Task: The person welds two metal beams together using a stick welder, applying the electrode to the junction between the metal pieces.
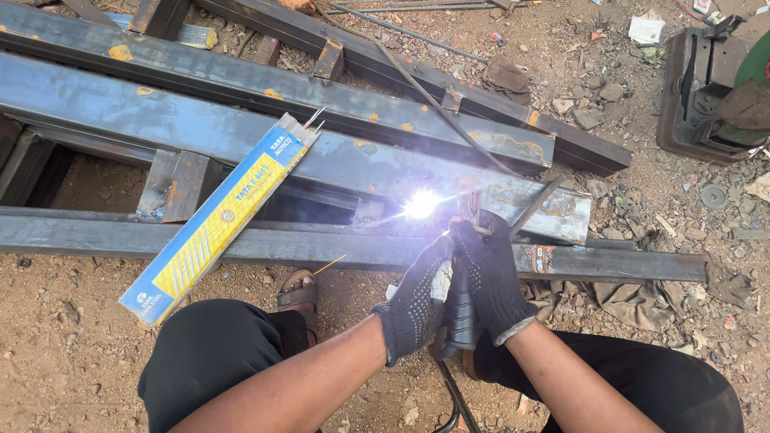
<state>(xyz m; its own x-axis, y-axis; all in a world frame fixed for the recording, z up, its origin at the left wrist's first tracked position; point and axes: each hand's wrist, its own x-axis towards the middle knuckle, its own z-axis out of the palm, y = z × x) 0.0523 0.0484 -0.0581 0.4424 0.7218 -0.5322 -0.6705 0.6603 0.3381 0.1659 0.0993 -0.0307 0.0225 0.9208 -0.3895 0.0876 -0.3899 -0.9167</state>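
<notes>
Bare reddish dirt ground, strewn stones and litter; crumpled rag; daylight, outdoors

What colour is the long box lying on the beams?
Blue and yellow box, in the head view.

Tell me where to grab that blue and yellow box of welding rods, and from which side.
Grip the blue and yellow rod box around its lower half, coming from the near, open-dirt side. It lies tilted across the steel beams, bare rods poke out of its far end, and the welding arc burns to its right.
</notes>
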